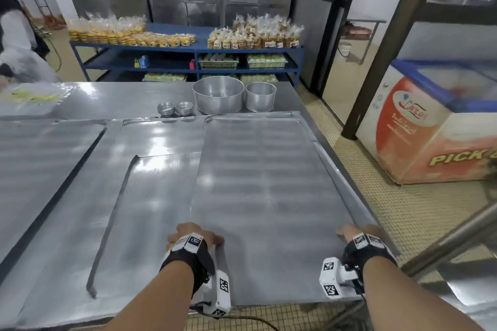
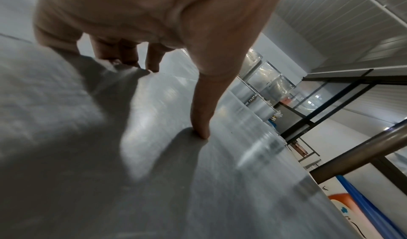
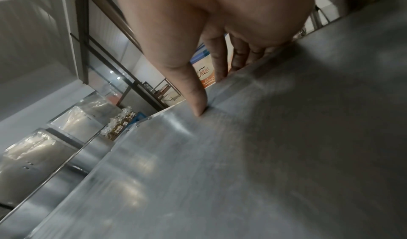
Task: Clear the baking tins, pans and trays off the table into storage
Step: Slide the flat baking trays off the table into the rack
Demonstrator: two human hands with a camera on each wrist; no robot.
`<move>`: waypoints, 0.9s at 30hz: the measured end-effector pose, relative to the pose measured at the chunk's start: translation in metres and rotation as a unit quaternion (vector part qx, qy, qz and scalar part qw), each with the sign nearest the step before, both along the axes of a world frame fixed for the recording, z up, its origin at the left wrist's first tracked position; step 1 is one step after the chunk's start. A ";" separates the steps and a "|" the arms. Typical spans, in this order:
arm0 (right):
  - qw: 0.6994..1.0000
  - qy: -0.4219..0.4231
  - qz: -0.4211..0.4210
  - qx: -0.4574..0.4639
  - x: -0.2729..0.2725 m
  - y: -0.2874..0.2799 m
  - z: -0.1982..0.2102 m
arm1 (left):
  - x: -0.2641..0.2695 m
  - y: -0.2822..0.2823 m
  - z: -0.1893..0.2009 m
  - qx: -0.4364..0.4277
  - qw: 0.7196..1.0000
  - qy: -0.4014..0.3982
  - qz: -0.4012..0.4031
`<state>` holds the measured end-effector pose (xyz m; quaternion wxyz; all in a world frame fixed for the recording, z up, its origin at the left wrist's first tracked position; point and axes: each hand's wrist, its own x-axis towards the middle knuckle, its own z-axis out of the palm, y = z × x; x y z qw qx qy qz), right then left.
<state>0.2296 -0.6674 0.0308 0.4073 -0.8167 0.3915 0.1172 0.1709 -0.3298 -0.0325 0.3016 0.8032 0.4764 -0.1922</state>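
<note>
A large flat metal baking tray (image 1: 263, 183) lies on the right part of the steel table, its near end over the table's front edge. My left hand (image 1: 195, 236) holds its left rim near the front, with the thumb (image 2: 202, 121) pressed on top and the fingers (image 2: 127, 56) curled over the rim. My right hand (image 1: 357, 232) holds the right rim the same way, thumb (image 3: 196, 100) on the tray's face (image 3: 242, 173) and fingers (image 3: 240, 58) wrapped over the edge. More flat trays (image 1: 150, 209) (image 1: 35, 169) lie to the left.
At the table's far end stand a big round tin (image 1: 217, 94), a smaller one (image 1: 260, 97) and two stacks of little tins (image 1: 166, 109). A chest freezer (image 1: 430, 129) and a metal bar (image 1: 457, 239) are on the right. A person (image 1: 16, 43) works at far left.
</note>
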 end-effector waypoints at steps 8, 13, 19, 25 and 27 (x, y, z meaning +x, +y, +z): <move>0.998 -0.007 0.055 -0.021 0.049 -0.022 -0.038 | 0.019 -0.019 -0.005 -0.023 0.995 -0.001 0.098; 0.990 0.048 0.101 -0.089 0.060 -0.020 -0.033 | 0.021 -0.014 0.009 -0.073 0.991 -0.025 0.113; 0.976 0.084 0.132 -0.153 0.069 -0.022 -0.040 | 0.004 -0.006 0.012 -0.097 0.980 -0.084 0.154; 0.982 0.096 0.078 -0.141 0.056 -0.007 -0.044 | -0.006 0.003 0.017 -0.099 0.978 -0.105 0.148; 0.983 0.102 0.065 -0.137 0.049 0.001 -0.044 | -0.009 0.009 0.021 -0.095 0.977 -0.111 0.158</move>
